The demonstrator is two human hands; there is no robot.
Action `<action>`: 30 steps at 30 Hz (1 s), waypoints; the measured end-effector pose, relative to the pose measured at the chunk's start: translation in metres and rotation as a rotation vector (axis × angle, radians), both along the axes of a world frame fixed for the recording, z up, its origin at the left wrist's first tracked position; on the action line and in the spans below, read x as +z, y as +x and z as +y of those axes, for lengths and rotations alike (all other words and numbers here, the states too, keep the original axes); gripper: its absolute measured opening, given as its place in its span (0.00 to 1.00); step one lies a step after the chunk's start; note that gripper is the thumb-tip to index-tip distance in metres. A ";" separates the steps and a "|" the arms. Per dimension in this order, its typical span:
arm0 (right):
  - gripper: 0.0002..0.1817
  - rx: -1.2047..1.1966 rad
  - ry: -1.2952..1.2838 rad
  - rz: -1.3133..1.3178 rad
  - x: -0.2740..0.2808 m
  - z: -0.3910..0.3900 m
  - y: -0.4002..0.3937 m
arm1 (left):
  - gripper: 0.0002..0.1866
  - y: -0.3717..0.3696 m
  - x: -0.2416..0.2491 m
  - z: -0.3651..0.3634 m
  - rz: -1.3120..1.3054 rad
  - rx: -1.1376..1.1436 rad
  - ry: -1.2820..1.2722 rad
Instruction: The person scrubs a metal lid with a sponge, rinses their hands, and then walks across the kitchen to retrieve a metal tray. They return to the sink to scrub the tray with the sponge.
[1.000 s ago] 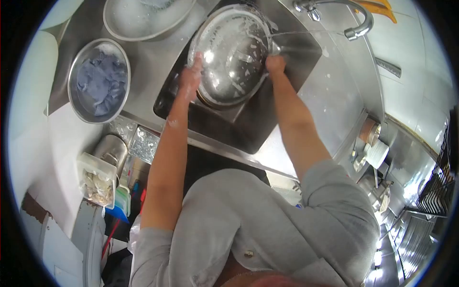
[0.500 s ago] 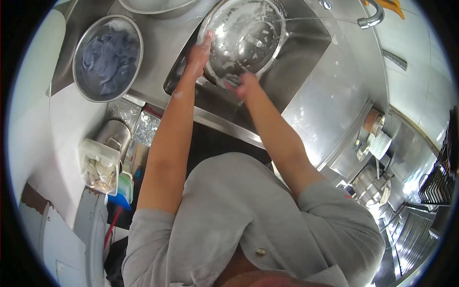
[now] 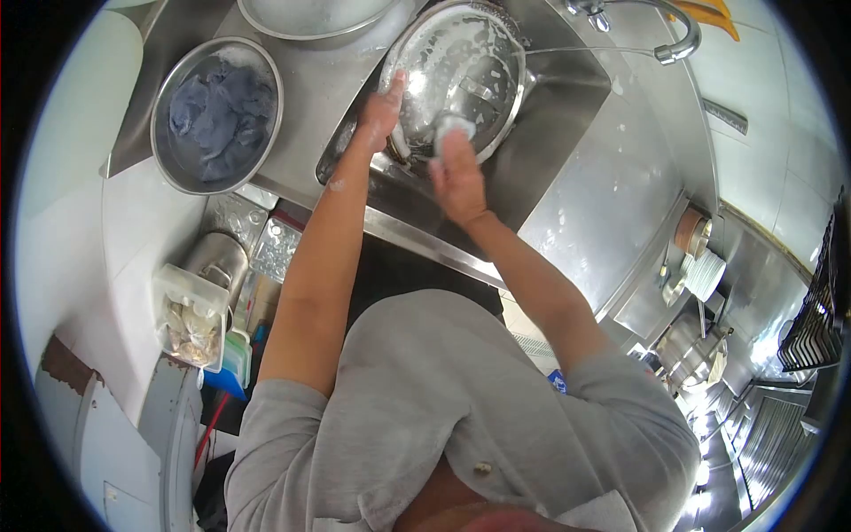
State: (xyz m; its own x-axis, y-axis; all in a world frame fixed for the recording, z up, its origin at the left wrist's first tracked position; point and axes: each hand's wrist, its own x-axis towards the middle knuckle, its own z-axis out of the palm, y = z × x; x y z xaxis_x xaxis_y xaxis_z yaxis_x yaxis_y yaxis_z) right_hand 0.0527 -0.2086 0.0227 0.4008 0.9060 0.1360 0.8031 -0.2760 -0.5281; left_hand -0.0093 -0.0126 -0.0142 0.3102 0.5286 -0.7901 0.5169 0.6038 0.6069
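Note:
A round, soapy metal lid (image 3: pixel 434 66) with a bar handle is tilted in the steel sink (image 3: pixel 558 115). My left hand (image 3: pixel 381 115) grips the lid's left rim, thumb on the upper face. In my right hand (image 3: pixel 459 182) is a pale scrubbing pad (image 3: pixel 453 129), pressed on the lower part of the lid below its handle; the hand is slightly blurred. Thin water runs from the faucet (image 3: pixel 675 49) toward the lid's right edge.
A metal basin (image 3: pixel 277 133) with blue-grey cloth (image 3: pixel 217 115) in water stands left of the sink. Another basin (image 3: pixel 315 19) sits behind it. Below left are a plastic container (image 3: pixel 191 324) and a metal pot (image 3: pixel 217 262). Stacked plates (image 3: pixel 705 275) are at right.
My right hand has moved up from the lid's lower rim onto its face, with the pad. My left hand still holds the left rim. The view has shifted slightly.

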 end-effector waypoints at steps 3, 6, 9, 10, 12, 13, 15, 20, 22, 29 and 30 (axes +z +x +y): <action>0.30 0.311 0.042 -0.046 -0.012 0.017 0.011 | 0.56 0.000 0.005 0.001 -0.047 0.021 0.004; 0.30 0.369 0.152 -0.207 -0.020 0.090 0.067 | 0.57 -0.002 0.003 0.006 -0.069 0.007 -0.065; 0.30 0.103 0.247 -0.235 -0.035 0.121 0.079 | 0.59 -0.002 0.003 -0.004 -0.212 0.158 -0.166; 0.30 0.001 0.278 -0.225 -0.034 0.131 0.076 | 0.60 0.001 0.009 -0.010 -0.274 0.263 -0.202; 0.30 0.172 0.186 -0.169 -0.007 0.089 0.036 | 0.60 0.002 -0.008 -0.007 -0.418 0.269 -0.263; 0.30 0.292 0.132 -0.131 0.000 0.072 0.029 | 0.59 0.000 0.001 -0.009 -0.388 0.247 -0.293; 0.29 0.537 0.042 -0.060 0.002 0.057 0.035 | 0.59 -0.001 0.023 0.000 -0.336 0.206 -0.331; 0.14 0.189 0.325 -0.111 0.004 0.135 0.069 | 0.65 0.002 -0.005 -0.004 -0.305 0.274 -0.364; 0.13 0.470 0.239 -0.081 0.011 0.092 0.048 | 0.66 0.000 0.008 0.004 -0.266 0.219 -0.331; 0.06 0.028 -0.032 0.082 0.029 0.183 0.124 | 0.65 -0.003 -0.007 -0.012 -0.321 0.268 -0.357; 0.05 0.043 0.205 0.015 -0.006 0.179 0.131 | 0.65 -0.004 0.012 -0.013 -0.280 0.268 -0.333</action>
